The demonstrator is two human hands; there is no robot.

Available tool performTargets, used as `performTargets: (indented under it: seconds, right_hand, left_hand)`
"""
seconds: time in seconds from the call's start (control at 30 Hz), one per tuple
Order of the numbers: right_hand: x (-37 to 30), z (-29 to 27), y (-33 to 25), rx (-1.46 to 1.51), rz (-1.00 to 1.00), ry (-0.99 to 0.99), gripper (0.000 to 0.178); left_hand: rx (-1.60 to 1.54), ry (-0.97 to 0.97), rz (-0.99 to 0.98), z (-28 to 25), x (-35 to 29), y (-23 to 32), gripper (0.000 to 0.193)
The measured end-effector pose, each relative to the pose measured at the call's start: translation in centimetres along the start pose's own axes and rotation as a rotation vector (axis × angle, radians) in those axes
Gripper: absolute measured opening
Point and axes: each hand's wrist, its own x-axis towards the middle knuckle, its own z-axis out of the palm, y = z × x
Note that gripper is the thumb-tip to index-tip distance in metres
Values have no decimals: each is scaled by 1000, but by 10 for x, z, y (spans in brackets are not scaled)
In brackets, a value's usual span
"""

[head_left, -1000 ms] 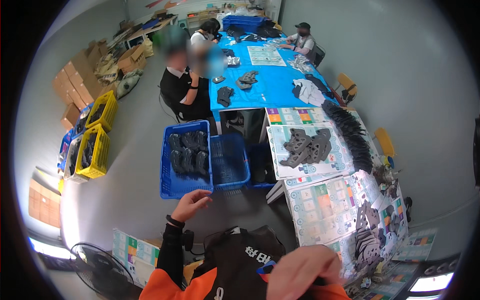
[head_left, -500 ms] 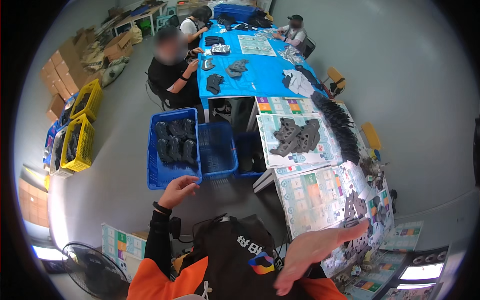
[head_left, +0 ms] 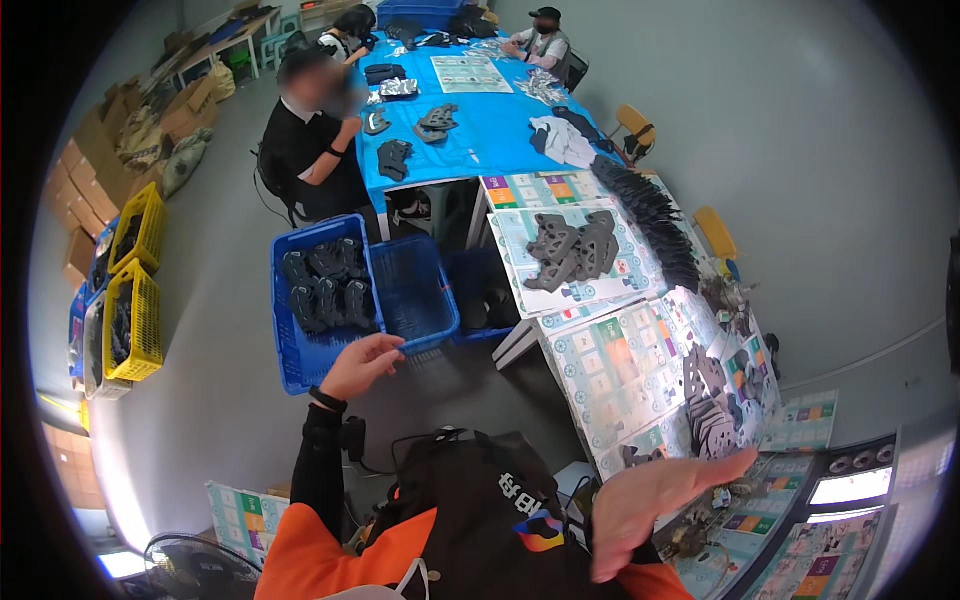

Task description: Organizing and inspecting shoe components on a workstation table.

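My left hand (head_left: 362,367) is raised in front of my body, fingers loosely apart with nothing in them. Just beyond it is the near edge of a blue crate (head_left: 292,368) holding several black padded pieces (head_left: 325,275). Palm spread and thumb stretched out, my right hand (head_left: 648,505) hovers at the lower right, also without anything in it. Beside that hand, on the work table (head_left: 590,375), lie dark grey perforated pieces (head_left: 712,425). More grey pieces with cut-out holes (head_left: 572,250) are heaped on a printed board further off.
A second blue crate (head_left: 452,325) stands beside the first. A row of black pieces (head_left: 655,225) lines the table's far side. Several people sit around a blue-covered table (head_left: 490,150). Yellow baskets (head_left: 147,335) stand at left; a fan (head_left: 195,570) is at lower left.
The view has shifted, so the tables and crates appear further left. Both hands stay raised and empty, with the fingers much as before. The seated person at left has leaned.
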Motion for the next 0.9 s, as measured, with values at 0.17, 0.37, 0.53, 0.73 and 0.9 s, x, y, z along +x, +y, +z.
performTargets:
  seconds: [0.17,0.37,0.53,0.73,0.9]
  right_hand:
    - [41,2,-10,-633,368,463,101]
    - [98,-31,41,-974,223,79,100]
    - [122,-14,41,-733,366,151,65]
    - [113,-6,16,-827,569,366,17]
    - [105,-4,10,-986,420,308,17]
  left_hand:
    - [415,200,100,-50,-5,31,32]
    - [580,374,114,-74,-25,73,33]
    - [405,396,152,-61,-44,81,32]
    - [326,316,168,-52,-57,81,34]
    - [324,350,133,-60,-72,59,34]
